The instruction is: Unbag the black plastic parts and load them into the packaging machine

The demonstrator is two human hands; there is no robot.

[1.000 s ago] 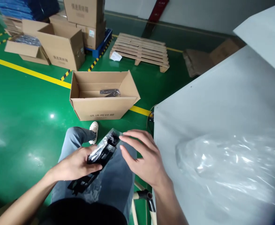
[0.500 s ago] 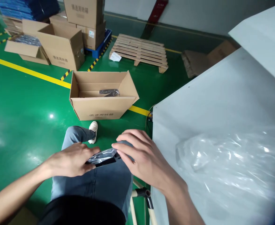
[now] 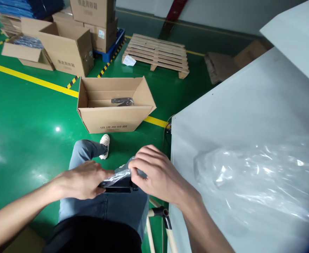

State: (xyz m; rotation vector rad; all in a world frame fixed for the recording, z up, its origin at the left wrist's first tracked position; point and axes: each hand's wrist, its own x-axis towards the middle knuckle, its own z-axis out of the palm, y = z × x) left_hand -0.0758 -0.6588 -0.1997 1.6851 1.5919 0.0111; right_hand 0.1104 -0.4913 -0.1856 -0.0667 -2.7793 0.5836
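Over my lap, my left hand [image 3: 83, 180] is closed around the left end of a black part [image 3: 118, 189], long and narrow. A clear plastic bag [image 3: 119, 175] lies along the upper side of this part. My right hand [image 3: 156, 174] pinches the bag near the part's right end, fingers curled and thumb pressed in. The plastic is pulled up between the two hands. My left palm and fingers hide the part's left end, so its exact kind cannot be made out.
An open cardboard box [image 3: 114, 119] with bagged dark parts [image 3: 122, 101] stands on the floor ahead. A grey worktop [image 3: 209, 123] at right carries clear plastic bags [image 3: 249, 175]. A tube frame [image 3: 158, 212] stands below it. Behind are a wooden pallet [image 3: 156, 52] and more boxes [image 3: 64, 45].
My right hand has closed from loosely spread fingers into a pinch on the plastic bag. The bag is lifted, and more of the black part shows beneath it.
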